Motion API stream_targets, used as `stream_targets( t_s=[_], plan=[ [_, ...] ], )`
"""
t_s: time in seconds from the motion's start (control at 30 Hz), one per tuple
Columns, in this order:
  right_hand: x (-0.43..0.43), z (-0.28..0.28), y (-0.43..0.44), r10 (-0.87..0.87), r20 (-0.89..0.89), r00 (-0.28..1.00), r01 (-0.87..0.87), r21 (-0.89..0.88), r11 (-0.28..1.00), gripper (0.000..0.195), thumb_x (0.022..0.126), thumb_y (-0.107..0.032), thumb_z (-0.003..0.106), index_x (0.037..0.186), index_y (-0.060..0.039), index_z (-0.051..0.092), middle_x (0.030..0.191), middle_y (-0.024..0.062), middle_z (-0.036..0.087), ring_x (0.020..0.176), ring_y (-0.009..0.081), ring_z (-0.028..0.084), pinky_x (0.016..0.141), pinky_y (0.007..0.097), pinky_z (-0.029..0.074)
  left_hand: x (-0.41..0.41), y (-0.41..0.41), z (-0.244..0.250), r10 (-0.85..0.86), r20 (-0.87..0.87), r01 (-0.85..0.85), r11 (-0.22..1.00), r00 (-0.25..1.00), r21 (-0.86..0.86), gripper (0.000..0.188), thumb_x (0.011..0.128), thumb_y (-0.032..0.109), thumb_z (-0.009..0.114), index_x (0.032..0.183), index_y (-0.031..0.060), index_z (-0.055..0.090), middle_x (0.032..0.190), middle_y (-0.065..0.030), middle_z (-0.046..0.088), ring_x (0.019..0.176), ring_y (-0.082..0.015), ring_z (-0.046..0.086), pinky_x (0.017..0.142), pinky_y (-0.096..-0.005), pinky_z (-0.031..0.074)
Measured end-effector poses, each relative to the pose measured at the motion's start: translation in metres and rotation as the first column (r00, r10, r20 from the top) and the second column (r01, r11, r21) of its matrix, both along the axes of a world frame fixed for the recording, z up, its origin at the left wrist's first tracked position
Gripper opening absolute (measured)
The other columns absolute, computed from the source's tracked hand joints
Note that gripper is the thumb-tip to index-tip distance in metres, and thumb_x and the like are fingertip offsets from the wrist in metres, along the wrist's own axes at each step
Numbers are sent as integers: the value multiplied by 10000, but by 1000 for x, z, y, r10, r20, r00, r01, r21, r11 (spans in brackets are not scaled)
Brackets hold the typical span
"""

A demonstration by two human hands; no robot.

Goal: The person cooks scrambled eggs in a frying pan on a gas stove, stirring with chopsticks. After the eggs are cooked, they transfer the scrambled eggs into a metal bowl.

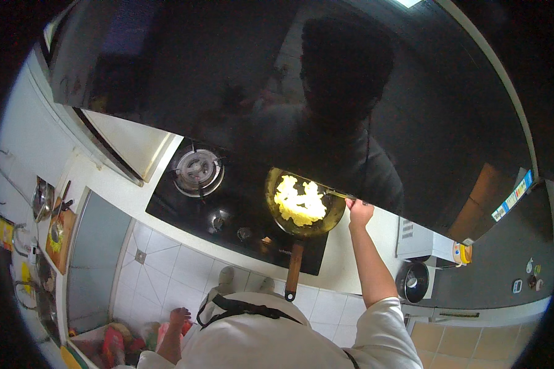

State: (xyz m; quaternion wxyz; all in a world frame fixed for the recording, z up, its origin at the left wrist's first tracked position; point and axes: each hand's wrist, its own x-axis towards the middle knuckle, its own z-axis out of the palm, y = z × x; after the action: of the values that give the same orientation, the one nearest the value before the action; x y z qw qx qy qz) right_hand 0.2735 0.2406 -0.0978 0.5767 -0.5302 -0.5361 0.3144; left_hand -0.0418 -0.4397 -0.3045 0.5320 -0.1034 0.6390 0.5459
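Observation:
A wok [337, 217] stands on the right side of the black gas cooktop, its wooden handle [294, 267] pointing towards me. Bright yellow food [301, 205], looking like scrambled egg, lies inside it. My right hand [360, 212] grips a thin utensil [339, 193] at the wok's right edge; the utensil's far end reaches the food, and its exact kind is hard to tell. My left hand [180, 315] hangs low at my left side, away from the cooktop, fingers partly curled; nothing is visibly held.
A black glossy range hood [240, 92] overhangs the cooktop and hides its back. A second burner [198, 169] is at the left. A wooden cutting board [67, 230] lies far left. At right stand a white appliance [415, 240] and a dark pot [414, 282].

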Motion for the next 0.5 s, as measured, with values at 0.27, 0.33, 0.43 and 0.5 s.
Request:
stream_targets(
  t_s=[0.27, 0.33, 0.43, 0.5],
  plan=[
    [-21, 45, -55, 447, 607, 658, -502, -89, 860, 142, 859, -96, 586, 848, 23, 661, 766, 105, 650, 700, 155, 635, 628, 262, 496, 3, 24, 15, -157, -210, 105, 965, 965, -242, 273, 884, 173, 512, 878, -90, 584, 763, -171, 647, 619, -240, 638, 542, -329, 539],
    [-22, 48, -57, 343, 685, 642, -413, -67, 908, 147, 853, -96, 589, 816, 26, 661, 750, 115, 641, 677, 165, 630, 606, 261, 490, 1, 30, 19, -163, -210, 108, 962, 964, -252, 272, 881, 174, 514, 877, -89, 583, 765, -169, 648, 619, -242, 638, 541, -329, 538],
    [-21, 49, -56, 271, 686, 676, -317, -62, 946, 166, 851, -100, 589, 776, 31, 659, 746, 125, 639, 665, 179, 630, 584, 271, 489, 1, 33, 28, -179, -226, 114, 955, 957, -275, 269, 881, 176, 515, 871, -85, 582, 757, -173, 644, 618, -246, 637, 536, -328, 537],
    [-22, 58, -58, 273, 617, 738, -327, -27, 945, 183, 852, -108, 590, 754, 31, 658, 748, 127, 645, 663, 186, 634, 572, 279, 490, 4, 29, 29, -179, -273, 117, 967, 945, -228, 259, 878, 170, 516, 870, -80, 579, 756, -170, 640, 615, -249, 635, 532, -332, 537]
  ],
)
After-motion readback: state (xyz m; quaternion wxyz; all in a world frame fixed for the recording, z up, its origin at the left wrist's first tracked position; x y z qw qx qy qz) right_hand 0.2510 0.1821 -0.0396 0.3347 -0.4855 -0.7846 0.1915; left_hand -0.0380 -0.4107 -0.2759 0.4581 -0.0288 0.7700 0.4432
